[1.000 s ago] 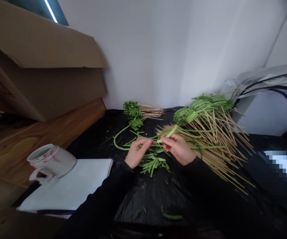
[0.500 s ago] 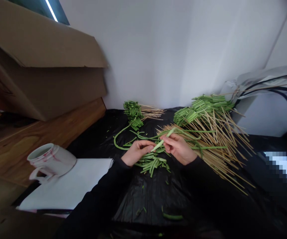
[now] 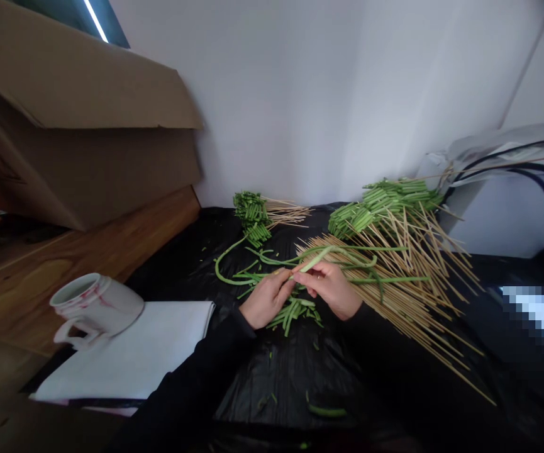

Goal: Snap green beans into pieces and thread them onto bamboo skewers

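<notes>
Brown box [image 3: 125, 163], ten o'clock from the long bean [image 3: 321, 253] at centre: marks on its shaded side are too dim to read. A patch on the clear bag [image 3: 483, 139] at two o'clock is too blurred. Black sheet [image 3: 295, 384] stretches towards six o'clock, dotted with green scraps; it runs up to the wall [image 3: 281, 107] at twelve and borders wood [image 3: 170, 217] at nine. The right hand [image 3: 328, 286] has thumb and fingers clamped on the bean's near end; the left hand's [image 3: 266, 299] fingertips meet there too, their hold hidden. Cut pieces [image 3: 295, 313] lie at seven. Sticks [image 3: 394, 308] crowd four o'clock, a large green bundle [image 3: 394, 198] two, a smaller bundle [image 3: 251, 214] ten. At eight, a mug [image 3: 116, 308] rests on paper [image 3: 168, 346].
</notes>
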Tool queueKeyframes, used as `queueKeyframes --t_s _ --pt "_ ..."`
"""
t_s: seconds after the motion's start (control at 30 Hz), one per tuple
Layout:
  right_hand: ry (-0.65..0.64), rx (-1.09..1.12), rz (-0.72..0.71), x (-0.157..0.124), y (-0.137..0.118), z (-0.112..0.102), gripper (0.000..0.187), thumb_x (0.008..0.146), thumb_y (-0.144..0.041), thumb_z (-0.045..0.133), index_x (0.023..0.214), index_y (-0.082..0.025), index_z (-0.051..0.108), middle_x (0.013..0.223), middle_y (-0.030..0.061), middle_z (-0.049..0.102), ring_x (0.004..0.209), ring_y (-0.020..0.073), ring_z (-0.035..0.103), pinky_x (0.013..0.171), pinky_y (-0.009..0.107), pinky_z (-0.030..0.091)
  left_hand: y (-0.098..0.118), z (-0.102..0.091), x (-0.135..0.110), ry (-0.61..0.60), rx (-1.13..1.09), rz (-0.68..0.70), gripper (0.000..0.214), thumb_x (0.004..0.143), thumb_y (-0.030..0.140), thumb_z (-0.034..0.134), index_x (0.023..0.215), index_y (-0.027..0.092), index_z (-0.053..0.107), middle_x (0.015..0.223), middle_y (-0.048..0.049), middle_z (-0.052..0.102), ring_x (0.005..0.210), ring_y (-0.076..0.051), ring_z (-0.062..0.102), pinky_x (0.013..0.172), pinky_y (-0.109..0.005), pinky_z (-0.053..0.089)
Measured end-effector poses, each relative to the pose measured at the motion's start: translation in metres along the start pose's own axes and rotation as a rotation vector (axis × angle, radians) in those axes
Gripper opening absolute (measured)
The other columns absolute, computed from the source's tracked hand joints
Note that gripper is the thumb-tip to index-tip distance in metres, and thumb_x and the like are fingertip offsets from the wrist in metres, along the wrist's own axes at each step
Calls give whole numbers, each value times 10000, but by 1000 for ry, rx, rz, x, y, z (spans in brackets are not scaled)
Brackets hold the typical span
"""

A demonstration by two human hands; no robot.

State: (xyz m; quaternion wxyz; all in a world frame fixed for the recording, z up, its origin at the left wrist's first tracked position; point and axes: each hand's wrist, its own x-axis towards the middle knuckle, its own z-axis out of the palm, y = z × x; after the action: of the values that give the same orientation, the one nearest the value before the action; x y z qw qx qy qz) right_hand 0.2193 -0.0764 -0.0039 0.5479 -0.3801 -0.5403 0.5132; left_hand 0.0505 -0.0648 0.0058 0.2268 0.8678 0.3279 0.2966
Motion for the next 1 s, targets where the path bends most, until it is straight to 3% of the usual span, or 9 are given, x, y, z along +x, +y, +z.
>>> queueKeyframes --t_s 0.17,0.33,0.4,0.57,0.67,0.77,0.87,1.0 --pt "-40 78 17 -2 2 8 261 730 -398 719 785 -168 607 505 -73 491 383 53 381 360 194 267 5 7 -2 22 228 6 234 900 141 358 860 158 588 819 -64 631 741 -183 582 718 -291 432" --pt "-74 22 5 -8 -2 17 237 790 -372 672 790 -203 507 480 -101 477 359 56 410 343 168 293 10 7 -6 138 329 -46 211 818 146 413 687 166 578 712 -61 627 648 -188 558 661 -298 399" --pt "-68 14 -1 -11 -5 21 227 812 -364 646 784 -212 481 465 -106 475 362 62 431 346 161 318 13 6 -6 151 164 -66 256 813 145 395 636 170 578 668 -47 635 629 -175 559 674 -291 401" --pt "-12 105 -26 -13 -6 31 206 825 -327 618 778 -222 446 486 -107 518 348 56 422 338 153 327 13 13 -1 112 -546 -208 277 784 158 358 583 165 550 539 -21 581 565 -152 540 603 -259 404" --pt "23 190 -34 -10 -4 32 213 812 -310 624 767 -223 435 500 -97 553 343 55 418 336 155 319 8 16 4 162 -928 -377 222 729 198 415 508 183 433 443 25 393 416 -98 348 436 -226 261" --pt "48 259 -20 -6 -2 28 234 789 -323 647 766 -223 437 499 -90 561 339 55 408 332 158 299 3 10 8 158 -1205 -440 258 730 256 445 512 203 318 464 75 218 393 -68 154 398 -219 152" --pt "25 227 11 -5 -2 22 242 757 -331 684 795 -212 477 532 -74 578 373 62 441 354 167 327 1 2 9 222 -1255 -436 308 786 300 507 538 183 367 491 81 215 410 -59 159 411 -210 162" --pt "-59 104 23 -7 -2 19 218 752 -307 682 857 -193 530 606 -48 605 454 82 518 425 196 410 -1 -3 8 322 -1015 -448 362 852 445 560 684 127 601 503 64 333 428 -50 239 426 -200 186"
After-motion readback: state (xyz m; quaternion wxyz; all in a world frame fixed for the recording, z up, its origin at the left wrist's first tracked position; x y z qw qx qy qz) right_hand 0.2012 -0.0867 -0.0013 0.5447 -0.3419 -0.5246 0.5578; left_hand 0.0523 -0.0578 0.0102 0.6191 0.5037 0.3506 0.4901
